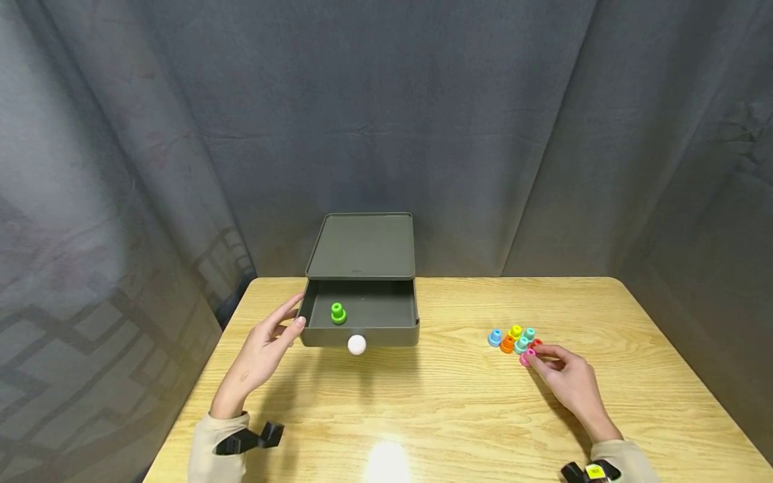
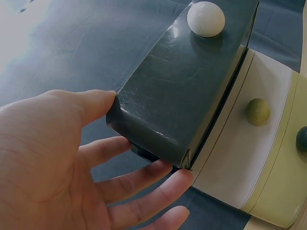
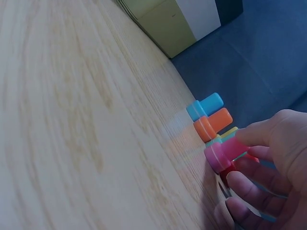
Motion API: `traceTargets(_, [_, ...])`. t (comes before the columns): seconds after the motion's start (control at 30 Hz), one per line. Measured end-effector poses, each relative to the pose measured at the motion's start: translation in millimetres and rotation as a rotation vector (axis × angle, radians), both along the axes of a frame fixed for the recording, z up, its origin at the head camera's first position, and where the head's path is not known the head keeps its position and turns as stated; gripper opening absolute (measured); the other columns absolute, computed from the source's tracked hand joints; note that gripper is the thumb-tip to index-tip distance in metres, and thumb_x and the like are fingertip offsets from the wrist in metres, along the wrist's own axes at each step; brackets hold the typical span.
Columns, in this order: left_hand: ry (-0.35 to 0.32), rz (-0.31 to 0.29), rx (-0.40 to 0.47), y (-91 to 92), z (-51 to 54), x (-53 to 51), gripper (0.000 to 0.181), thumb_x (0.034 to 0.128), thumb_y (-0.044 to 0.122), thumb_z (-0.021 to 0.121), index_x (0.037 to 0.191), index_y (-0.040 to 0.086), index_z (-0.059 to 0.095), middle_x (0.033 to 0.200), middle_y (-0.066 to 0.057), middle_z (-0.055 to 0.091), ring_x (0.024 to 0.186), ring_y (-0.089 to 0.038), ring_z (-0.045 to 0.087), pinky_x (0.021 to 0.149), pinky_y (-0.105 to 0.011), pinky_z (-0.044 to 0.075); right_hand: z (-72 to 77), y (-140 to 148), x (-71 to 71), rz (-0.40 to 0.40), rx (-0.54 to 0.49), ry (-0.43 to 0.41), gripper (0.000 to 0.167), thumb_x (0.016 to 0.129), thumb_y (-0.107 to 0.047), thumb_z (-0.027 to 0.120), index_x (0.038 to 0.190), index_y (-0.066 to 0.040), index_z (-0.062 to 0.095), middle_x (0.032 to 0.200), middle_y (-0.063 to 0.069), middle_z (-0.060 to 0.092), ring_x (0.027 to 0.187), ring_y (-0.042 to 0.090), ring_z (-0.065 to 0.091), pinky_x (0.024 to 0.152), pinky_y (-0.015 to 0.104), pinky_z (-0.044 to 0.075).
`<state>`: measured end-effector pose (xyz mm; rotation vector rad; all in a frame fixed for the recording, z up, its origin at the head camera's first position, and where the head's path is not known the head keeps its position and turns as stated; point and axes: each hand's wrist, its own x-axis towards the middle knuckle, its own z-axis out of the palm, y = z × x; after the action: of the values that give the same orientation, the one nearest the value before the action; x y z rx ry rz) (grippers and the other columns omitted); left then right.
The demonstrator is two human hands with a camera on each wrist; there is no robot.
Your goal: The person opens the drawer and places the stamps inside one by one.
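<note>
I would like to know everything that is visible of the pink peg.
The pink peg looks like smooth plastic, with a wide round base and a narrower stem. It is roughly upright at the near edge of the coloured pegs, beside the red peg. The right hand pinches its stem; whether its base touches the table is unclear.

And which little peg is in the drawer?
The green peg. It's the only one visible in the open drawer; the other pegs are bunched outside it, by the right hand.
</note>
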<state>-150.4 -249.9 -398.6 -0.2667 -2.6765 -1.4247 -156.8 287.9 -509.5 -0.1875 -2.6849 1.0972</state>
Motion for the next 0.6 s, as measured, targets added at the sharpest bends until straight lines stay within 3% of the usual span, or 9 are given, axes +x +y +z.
traceTargets(0.23, [0.004, -0.001, 0.003, -0.4, -0.3, -0.1, 0.055, 0.113, 0.033, 0.054, 0.165, 0.023, 0.042, 0.151, -0.025, 0.059, 0.112, -0.027, 0.073, 0.092, -0.035, 0.055, -0.7, -0.4, -0.3, 0.016, 0.006, -0.027, 0.038, 0.098, -0.033, 0.079, 0.121, -0.002, 0.078, 0.118, 0.024, 0.078, 0.093, 0.028, 0.077, 0.07, 0.018, 0.051])
traceTargets(0.47, [0.013, -0.003, 0.003, -0.5, -1.4, -0.6, 0.054, 0.1128, 0.032, 0.055, 0.165, 0.024, 0.043, 0.151, -0.024, 0.06, 0.111, -0.027, 0.073, 0.09, -0.034, 0.055, 3.0, 0.7, -0.3, 0.021, 0.008, -0.032, 0.038, 0.099, -0.036, 0.078, 0.12, -0.005, 0.079, 0.117, 0.019, 0.079, 0.083, 0.001, 0.068, 0.07, 0.019, 0.05])
traceTargets(0.6, [0.013, -0.002, 0.003, -0.5, -1.4, -0.3, 0.055, 0.1128, 0.032, 0.055, 0.165, 0.023, 0.042, 0.151, -0.025, 0.059, 0.113, -0.028, 0.073, 0.091, -0.035, 0.056, 7.9, 0.4, -0.2, 0.021, -0.003, -0.058, 0.04, 0.1, -0.039, 0.077, 0.122, -0.005, 0.078, 0.12, 0.02, 0.079, 0.085, 0.003, 0.07, 0.07, 0.019, 0.051])
